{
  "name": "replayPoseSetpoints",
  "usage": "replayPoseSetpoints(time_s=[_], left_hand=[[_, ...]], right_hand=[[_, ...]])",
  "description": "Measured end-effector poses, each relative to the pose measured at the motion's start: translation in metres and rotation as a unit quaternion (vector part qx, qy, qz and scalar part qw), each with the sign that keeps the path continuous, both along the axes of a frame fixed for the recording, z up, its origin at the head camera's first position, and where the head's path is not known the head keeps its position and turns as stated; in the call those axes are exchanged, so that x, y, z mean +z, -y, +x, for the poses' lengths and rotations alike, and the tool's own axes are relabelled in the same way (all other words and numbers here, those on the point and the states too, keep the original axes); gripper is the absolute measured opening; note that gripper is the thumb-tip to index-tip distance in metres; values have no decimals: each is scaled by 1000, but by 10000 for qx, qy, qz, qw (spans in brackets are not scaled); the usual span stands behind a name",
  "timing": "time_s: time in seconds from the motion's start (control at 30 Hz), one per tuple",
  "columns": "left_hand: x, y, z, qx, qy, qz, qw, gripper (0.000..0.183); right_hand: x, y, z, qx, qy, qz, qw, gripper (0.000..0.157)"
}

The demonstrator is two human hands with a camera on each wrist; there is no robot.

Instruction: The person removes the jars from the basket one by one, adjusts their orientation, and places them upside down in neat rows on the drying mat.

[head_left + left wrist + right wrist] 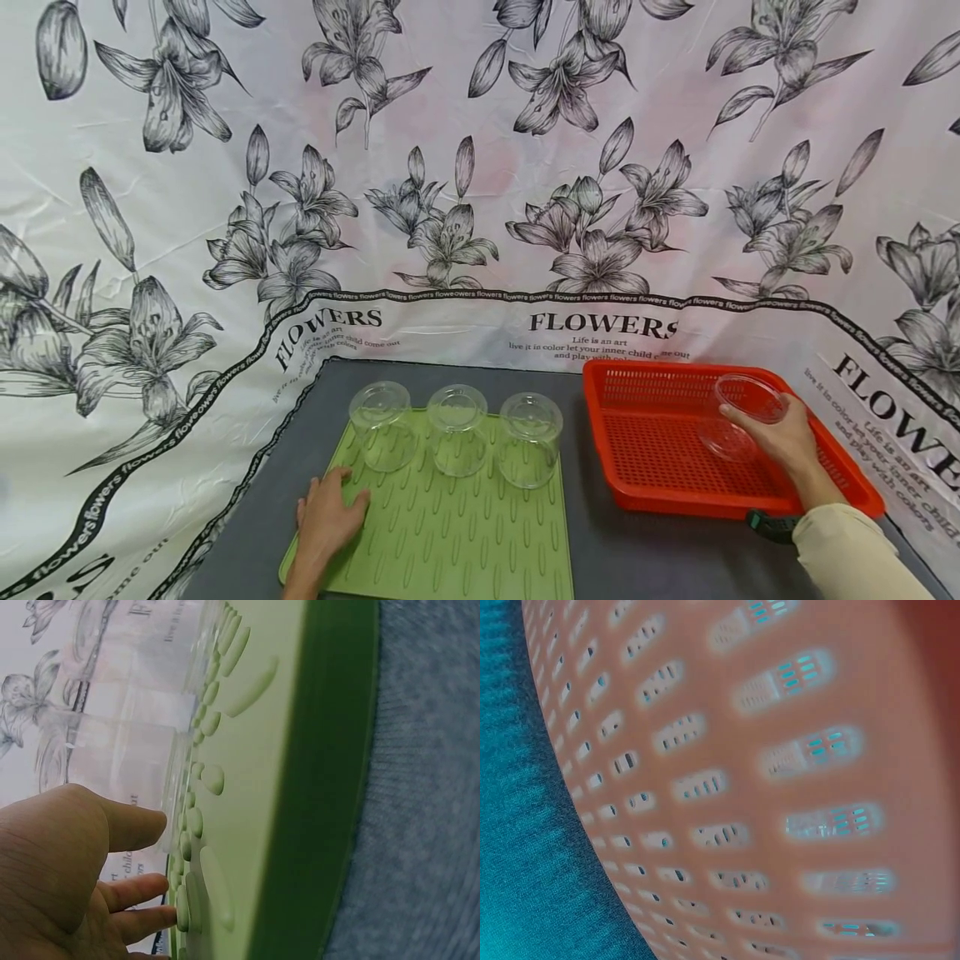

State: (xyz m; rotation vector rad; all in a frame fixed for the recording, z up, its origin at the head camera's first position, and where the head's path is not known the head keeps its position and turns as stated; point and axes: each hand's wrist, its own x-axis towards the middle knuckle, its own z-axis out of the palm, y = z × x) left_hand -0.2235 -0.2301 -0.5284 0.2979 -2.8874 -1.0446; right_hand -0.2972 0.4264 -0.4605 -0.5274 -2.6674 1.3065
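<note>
My right hand [786, 435] grips a clear plastic cup [726, 442] over the inside of the red basket [611, 487]. The cup's wide rim faces up in the head view. In the right wrist view only the basket's slotted wall [727, 802] shows, and hand and cup are out of sight. My left hand [330, 510] lies at the left edge of the green mat [450, 550], thumb and fingers spread and holding nothing. Just beyond it, three clear cups stand rim down in a row: a left cup [386, 433], a middle cup [457, 437] and a right cup [529, 442].
A dark grey tabletop [585, 542] carries the mat and, to its right, the basket. White cloth [450, 333] with printed flowers hangs behind and along both sides. The mat has raised oval ridges [217, 881].
</note>
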Motion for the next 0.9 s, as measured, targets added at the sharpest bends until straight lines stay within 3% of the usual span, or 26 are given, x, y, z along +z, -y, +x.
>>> replayPoseSetpoints(time_s=[0.33, 0.63, 0.9], left_hand=[[-1, 0, -1, -30, 33, 25, 10000, 56], [-2, 1, -2, -45, 92, -14, 9999, 59], [0, -1, -1, -69, 64, -130, 9999, 59]], right_hand=[[3, -3, 4, -104, -71, -23, 9999, 120], [6, 1, 12, 137, -528, -380, 9978, 114], [14, 5, 11, 210, -867, -238, 9957, 104]])
